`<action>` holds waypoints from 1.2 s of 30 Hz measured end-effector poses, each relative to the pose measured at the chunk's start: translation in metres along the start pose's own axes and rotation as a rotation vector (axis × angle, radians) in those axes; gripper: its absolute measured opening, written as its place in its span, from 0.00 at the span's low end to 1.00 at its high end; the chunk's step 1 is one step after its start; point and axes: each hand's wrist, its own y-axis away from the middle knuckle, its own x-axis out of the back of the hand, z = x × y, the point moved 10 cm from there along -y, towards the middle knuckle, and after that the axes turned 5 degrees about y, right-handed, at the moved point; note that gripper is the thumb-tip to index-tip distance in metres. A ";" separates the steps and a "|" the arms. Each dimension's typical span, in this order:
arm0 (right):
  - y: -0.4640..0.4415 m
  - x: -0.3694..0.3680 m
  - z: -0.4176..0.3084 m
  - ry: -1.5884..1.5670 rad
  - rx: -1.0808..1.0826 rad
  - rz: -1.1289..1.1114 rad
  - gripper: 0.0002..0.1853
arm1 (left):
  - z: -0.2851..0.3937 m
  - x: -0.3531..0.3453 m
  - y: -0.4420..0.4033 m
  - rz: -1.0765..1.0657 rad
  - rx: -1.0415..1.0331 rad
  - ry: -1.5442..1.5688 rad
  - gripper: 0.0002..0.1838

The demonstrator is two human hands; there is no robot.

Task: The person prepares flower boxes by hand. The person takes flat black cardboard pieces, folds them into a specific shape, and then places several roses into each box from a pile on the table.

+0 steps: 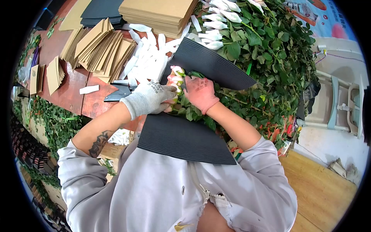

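Note:
A bunch of pink-and-white roses (177,80) lies between my hands on a black corrugated sheet, whose near flap (185,139) rises against my body. Its far flap (212,63) stands up beyond the flowers. My left hand (151,97), in a grey glove, is closed against the left side of the blooms; its fingertips are partly hidden. My right hand (201,92), in a pink glove, is curled over the roses just below their heads, fingers closed. Green leaves and stems (193,112) stick out beneath it. Black-handled scissors (118,93) lie left of my left hand.
White foam sleeves (148,58) are heaped beyond my left hand. Cardboard pieces (102,48) and a cardboard stack (158,15) occupy the far left of the red table (69,91). Net-covered roses (220,17) and a leafy pile (266,50) fill the right side.

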 end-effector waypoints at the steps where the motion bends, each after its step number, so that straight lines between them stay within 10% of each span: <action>1: -0.002 0.000 -0.001 0.002 0.000 0.002 0.10 | 0.002 0.000 -0.003 0.004 -0.080 0.003 0.23; 5: -0.005 0.005 0.006 -0.048 -0.057 -0.123 0.09 | 0.012 0.034 -0.004 0.300 -0.146 0.007 0.25; 12: -0.008 -0.014 0.018 0.014 -0.135 -0.137 0.05 | 0.001 0.015 -0.013 0.152 -0.031 -0.013 0.24; 26: 0.003 -0.003 0.013 0.130 -0.076 0.149 0.17 | 0.022 0.038 -0.006 0.306 -0.190 0.057 0.24; 29: 0.018 0.005 0.008 0.195 -0.030 0.530 0.22 | 0.001 0.024 -0.025 0.372 -0.235 0.127 0.23; 32: 0.004 -0.021 0.019 0.062 -0.107 -0.042 0.24 | 0.006 0.035 -0.016 0.085 0.040 0.104 0.24; 33: 0.010 -0.015 0.022 -0.018 -0.103 0.033 0.24 | 0.014 0.061 -0.001 0.292 -0.102 -0.131 0.23; 36: 0.034 0.038 0.013 -0.213 0.023 0.005 0.26 | -0.039 0.129 0.037 0.408 -0.089 0.429 0.16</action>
